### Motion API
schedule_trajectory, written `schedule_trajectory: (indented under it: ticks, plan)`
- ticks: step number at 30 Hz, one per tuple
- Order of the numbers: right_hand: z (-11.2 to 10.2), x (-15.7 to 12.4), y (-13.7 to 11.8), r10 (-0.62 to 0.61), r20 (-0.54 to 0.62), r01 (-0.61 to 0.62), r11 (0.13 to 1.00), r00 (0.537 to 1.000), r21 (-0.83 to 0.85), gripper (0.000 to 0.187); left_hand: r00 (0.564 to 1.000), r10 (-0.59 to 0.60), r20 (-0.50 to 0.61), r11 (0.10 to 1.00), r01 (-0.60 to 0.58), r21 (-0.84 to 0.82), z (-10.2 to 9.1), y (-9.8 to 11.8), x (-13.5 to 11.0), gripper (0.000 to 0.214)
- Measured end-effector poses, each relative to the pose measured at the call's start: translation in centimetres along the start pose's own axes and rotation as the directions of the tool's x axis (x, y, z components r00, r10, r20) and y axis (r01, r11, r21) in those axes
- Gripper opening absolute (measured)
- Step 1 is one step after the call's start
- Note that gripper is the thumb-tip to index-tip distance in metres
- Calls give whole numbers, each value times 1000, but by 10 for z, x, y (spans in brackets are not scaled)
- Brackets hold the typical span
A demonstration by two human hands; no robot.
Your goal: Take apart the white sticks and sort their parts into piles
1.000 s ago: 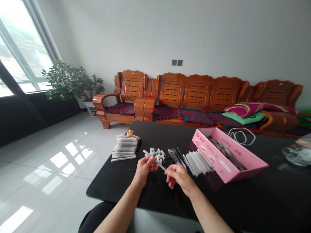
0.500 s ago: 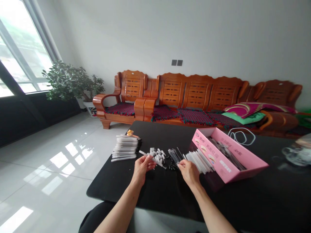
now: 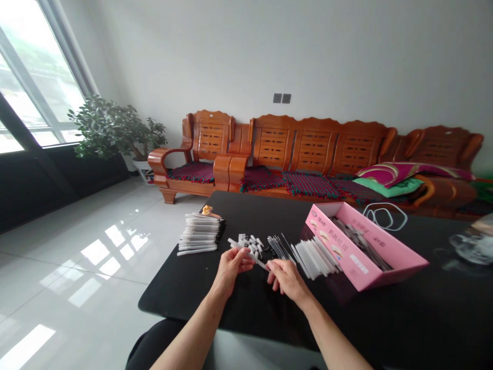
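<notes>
And here is the left hand point(image 3: 232, 268), fingers curled in a pinch around a slim white barrel point(image 3: 260, 263), which slants across the gap towards the right hand point(image 3: 285, 280). The right fingertips meet at the barrel's near end, bunched tight; whether they grip the barrel itself or a small part, one cannot tell! Just beyond the left fingers lies a scatter of white caps point(image 3: 254, 241); out to that hand's left, a neat row of white pens point(image 3: 198, 237) with dark ends. Past the right knuckles, a sheaf of dark thin rods point(image 3: 280, 247). Just right of that hand, pale tubes point(image 3: 314, 258) side by side, and beyond them a pink box point(image 3: 370, 280) bearing dark sticks point(image 3: 360, 240), all on the black table point(image 3: 181, 288).
</notes>
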State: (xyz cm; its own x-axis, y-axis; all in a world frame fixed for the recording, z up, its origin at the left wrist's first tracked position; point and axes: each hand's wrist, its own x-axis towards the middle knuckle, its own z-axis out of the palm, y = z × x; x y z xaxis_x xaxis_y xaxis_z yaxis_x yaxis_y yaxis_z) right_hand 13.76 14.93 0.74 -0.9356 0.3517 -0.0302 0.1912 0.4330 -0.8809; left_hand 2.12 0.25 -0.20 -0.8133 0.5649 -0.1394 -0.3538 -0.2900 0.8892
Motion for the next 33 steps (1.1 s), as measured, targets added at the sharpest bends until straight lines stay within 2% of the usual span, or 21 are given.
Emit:
schedule_trajectory:
  ticks: [2,4,8,11,14,17,19,21,23,25,29,33]
  plan:
    - [4,-1,0,72,79,-81,991,994,109,42,1000,4,-7,1000,-4,-3,0,0,0,37]
    - [4,-1,1,80,109,-97,984,991,152,38,1000,9,-6,1000,-9,-7,-2,0,1,37]
    - [-6,-2,3,49,94,-64,985,994,159,29,998,43,-51,998,-45,-45,-13,5,8,34]
    - [-23,-2,6,61,81,-72,988,995,140,26,984,81,-156,990,-97,-101,-25,12,14,30]
    - [-43,-2,13,93,9,-94,989,996,110,25,953,111,-281,975,-159,-154,-34,18,18,25]
    - [-60,-1,21,118,-198,-127,991,973,-35,24,936,131,-327,966,-194,-168,-38,20,20,22]
    - [-67,-1,27,75,-379,-180,951,922,-250,23,942,128,-309,970,-185,-161,-37,17,20,23]
    - [-67,0,31,-7,-505,-266,844,863,-466,24,957,112,-268,977,-154,-144,-34,14,20,25]
    - [-64,1,35,-63,-548,-337,730,834,-595,24,971,90,-221,986,-118,-118,-31,10,18,28]
    - [-59,3,39,-66,-537,-362,670,841,-648,26,982,70,-174,993,-86,-86,-27,7,16,30]
    - [-53,7,43,-47,-493,-346,655,868,-672,26,995,36,-93,999,-38,-22,-21,5,11,36]
    - [-46,7,34,-87,-450,-236,754,889,-613,21,999,33,26,999,-34,25,-11,6,4,39]
